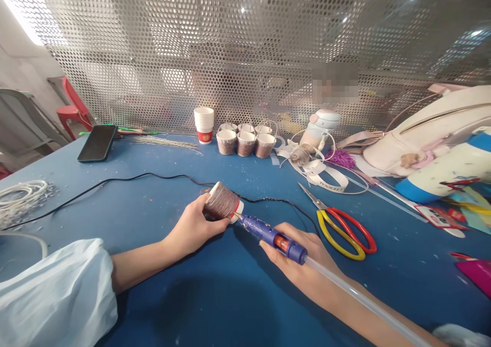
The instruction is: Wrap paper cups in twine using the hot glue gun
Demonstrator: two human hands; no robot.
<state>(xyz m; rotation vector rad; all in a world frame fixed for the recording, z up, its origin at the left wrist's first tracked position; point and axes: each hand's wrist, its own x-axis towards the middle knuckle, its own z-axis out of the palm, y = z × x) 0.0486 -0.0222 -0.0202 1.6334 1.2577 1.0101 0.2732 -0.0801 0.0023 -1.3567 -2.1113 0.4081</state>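
Observation:
My left hand (194,228) grips a paper cup wrapped in brown cord (222,202), lying on its side on the blue table (161,285). My right hand (301,260) holds a blue glue gun (270,234) with a clear glue stick (353,296) trailing back over my forearm. The gun's nozzle touches the cup near its white rim. The gun's black cable (115,180) runs left across the table.
Red and yellow scissors (341,226) lie right of my right hand. At the back stand a stack of paper cups (203,124), several wrapped cups (245,141), ribbon (320,175) and a black phone (97,143). A white bag (429,132) sits far right, wire coils (21,193) far left.

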